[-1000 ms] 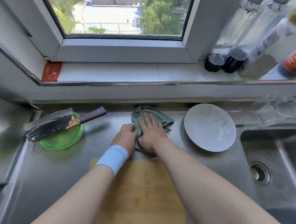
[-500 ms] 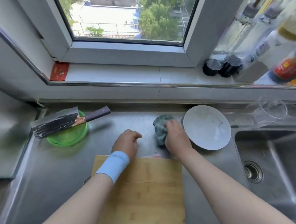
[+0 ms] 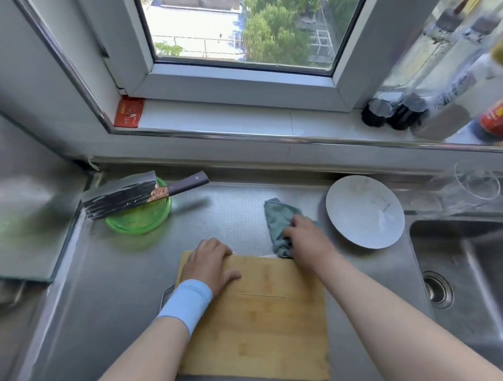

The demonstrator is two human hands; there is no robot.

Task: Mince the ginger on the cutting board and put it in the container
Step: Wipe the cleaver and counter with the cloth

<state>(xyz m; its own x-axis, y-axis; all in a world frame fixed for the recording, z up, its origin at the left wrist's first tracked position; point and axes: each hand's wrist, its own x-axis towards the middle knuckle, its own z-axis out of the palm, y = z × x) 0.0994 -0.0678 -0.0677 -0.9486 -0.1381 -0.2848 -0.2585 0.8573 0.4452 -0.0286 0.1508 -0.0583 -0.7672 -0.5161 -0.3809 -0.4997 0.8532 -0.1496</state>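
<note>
- Judged either close to finished or not yet begun: board [image 3: 261,325] bare, with no ginger seen on it or anywhere on tabletop [image 3: 111,299].
- Container [image 3: 141,222], green and shallow, at far left, well apart from board. Contents masked by blur and by cleaver [image 3: 121,197] laid across rim, so impossible to tell whether any mince inside.
- Left hand [image 3: 209,261] on far-left corner of board, fingers hooked over far edge, thumb flat on top, seemingly steadying it.
- Right hand [image 3: 309,243] bunched round cloth [image 3: 278,222], pressed to tabletop just beyond far-right corner of board. Reads as wiping up rather than cutting.
- Small pale scrap [image 3: 266,254] at far edge of board beside cloth, too small to identify.
- Left to do, if ginger already in container: likely only wiping and putting away. If not, everything, starting with fetching ginger and taking up cleaver.
- Open steel strip between board and container, free for a sweep leftward.
- Tighter on right: plate [image 3: 365,211] just beside cloth and close to right hand, sink [image 3: 461,279] dropping away beyond it, glasses [image 3: 476,188] along far right edge.
- Worth minding: cleaver only balanced on container rim, handle jutting right over open strip, within range of a careless wipe.
</note>
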